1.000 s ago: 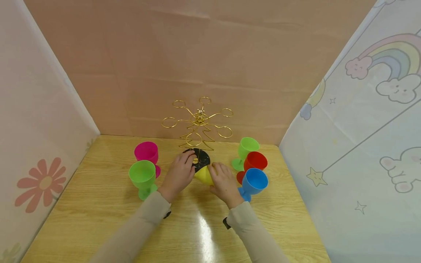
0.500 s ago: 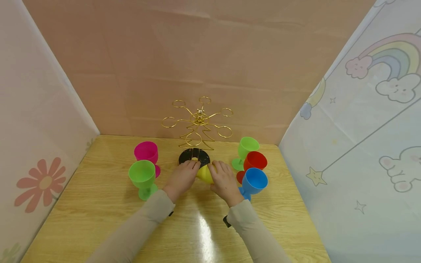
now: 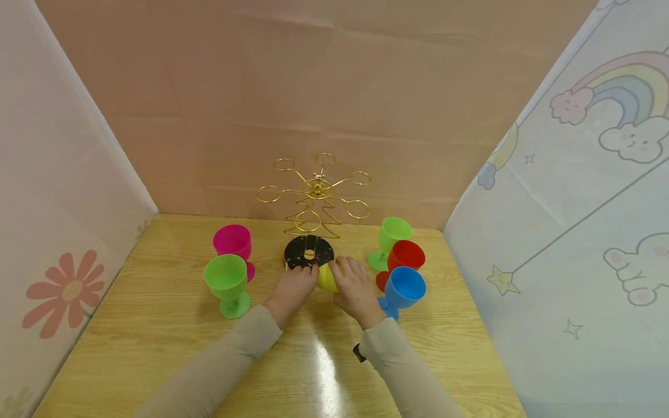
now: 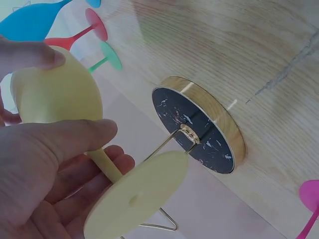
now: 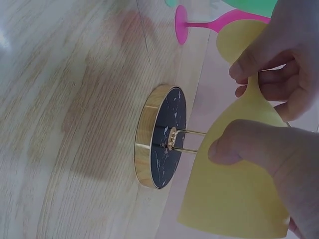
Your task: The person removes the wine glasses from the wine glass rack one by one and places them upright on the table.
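Note:
Both hands hold a yellow plastic goblet (image 3: pixel 327 279) sideways in front of the rack's round black base (image 3: pixel 297 252). My left hand (image 3: pixel 294 291) pinches its stem between thumb and fingers, near the disc-shaped foot (image 4: pixel 139 194) in the left wrist view. My right hand (image 3: pixel 359 290) grips the bowl (image 5: pixel 229 194), thumb flat along its side in the right wrist view. Behind the goblet stands a gold wire rack, with a small gold figure (image 3: pixel 318 184) on top and several ring-ended arms spreading around it. In the head view the hands hide much of the goblet.
On the left stand a magenta goblet (image 3: pixel 232 241) and a light green goblet (image 3: pixel 226 274). To the right, close to my right hand, are another green goblet (image 3: pixel 395 233), a red goblet (image 3: pixel 406 255) and a blue goblet (image 3: pixel 405 288). A pink cloth wall (image 3: pixel 313 87) rises behind the table.
My left hand has drawn back from over the black base toward me, uncovering it, and now holds the yellow goblet's stem. The right hand stays nearly still on the bowl.

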`<state>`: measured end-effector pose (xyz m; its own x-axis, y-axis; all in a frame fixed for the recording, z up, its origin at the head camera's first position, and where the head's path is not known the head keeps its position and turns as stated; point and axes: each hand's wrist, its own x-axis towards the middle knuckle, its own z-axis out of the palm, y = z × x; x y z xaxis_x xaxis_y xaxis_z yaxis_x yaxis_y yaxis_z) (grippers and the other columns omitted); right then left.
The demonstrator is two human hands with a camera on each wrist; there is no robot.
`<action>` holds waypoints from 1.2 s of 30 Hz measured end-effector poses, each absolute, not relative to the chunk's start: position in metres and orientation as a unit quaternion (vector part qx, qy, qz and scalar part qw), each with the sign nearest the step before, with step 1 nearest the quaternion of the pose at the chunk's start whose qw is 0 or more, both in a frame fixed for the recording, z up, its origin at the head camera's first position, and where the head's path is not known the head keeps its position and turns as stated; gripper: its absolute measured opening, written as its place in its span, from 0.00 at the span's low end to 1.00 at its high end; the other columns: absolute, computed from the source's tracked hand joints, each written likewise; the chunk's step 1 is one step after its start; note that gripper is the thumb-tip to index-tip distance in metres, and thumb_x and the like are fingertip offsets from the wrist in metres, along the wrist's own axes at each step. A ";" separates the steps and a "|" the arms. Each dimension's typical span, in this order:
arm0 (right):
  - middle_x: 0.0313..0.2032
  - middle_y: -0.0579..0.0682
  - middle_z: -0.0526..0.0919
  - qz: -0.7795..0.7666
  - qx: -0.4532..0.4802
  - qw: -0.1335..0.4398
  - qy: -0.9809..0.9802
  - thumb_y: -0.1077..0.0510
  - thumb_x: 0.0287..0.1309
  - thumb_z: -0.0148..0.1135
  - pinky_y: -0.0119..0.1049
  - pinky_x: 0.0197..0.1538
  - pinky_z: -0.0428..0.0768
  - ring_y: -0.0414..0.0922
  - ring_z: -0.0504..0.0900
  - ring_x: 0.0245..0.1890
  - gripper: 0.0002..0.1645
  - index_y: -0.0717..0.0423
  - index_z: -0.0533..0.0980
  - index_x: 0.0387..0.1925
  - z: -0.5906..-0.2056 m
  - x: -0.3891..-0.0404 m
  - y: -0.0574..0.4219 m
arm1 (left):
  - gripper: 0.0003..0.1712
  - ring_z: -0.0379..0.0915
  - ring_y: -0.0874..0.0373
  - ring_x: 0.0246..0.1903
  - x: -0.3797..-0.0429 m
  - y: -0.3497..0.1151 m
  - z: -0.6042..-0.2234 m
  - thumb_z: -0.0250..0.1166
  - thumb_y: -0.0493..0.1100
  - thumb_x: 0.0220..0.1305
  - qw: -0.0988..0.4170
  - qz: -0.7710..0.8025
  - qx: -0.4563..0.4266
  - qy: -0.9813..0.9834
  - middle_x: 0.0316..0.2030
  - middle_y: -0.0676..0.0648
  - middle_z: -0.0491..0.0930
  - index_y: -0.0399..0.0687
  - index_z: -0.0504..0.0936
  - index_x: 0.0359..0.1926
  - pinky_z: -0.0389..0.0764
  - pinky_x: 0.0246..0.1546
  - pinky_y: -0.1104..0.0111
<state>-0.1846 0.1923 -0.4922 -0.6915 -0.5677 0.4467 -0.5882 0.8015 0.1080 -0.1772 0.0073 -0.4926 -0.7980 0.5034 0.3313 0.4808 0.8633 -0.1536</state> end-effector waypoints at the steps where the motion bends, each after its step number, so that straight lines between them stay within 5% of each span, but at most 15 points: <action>1: 0.52 0.58 0.79 0.023 0.314 0.234 -0.920 0.59 0.31 0.86 0.49 0.58 0.78 0.57 0.78 0.52 0.45 0.58 0.75 0.56 -0.492 -0.185 0.192 | 0.16 0.80 0.55 0.28 -0.178 0.007 -0.493 0.69 0.35 0.66 0.185 0.034 -0.259 -0.947 0.35 0.46 0.85 0.39 0.83 0.54 0.83 0.23 0.66; 36: 0.53 0.59 0.78 0.018 0.335 0.189 -0.923 0.52 0.36 0.87 0.49 0.62 0.76 0.56 0.76 0.54 0.47 0.61 0.74 0.59 -0.506 -0.180 0.188 | 0.12 0.80 0.53 0.25 -0.177 -0.003 -0.509 0.69 0.33 0.64 0.147 0.043 -0.278 -0.948 0.33 0.43 0.85 0.39 0.83 0.49 0.84 0.26 0.64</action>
<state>-0.1800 0.1879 -0.5060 -0.7036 -0.6122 0.3608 -0.6257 0.7744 0.0938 -0.1774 -0.0029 -0.5091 -0.8023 0.5402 0.2541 0.5151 0.8415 -0.1629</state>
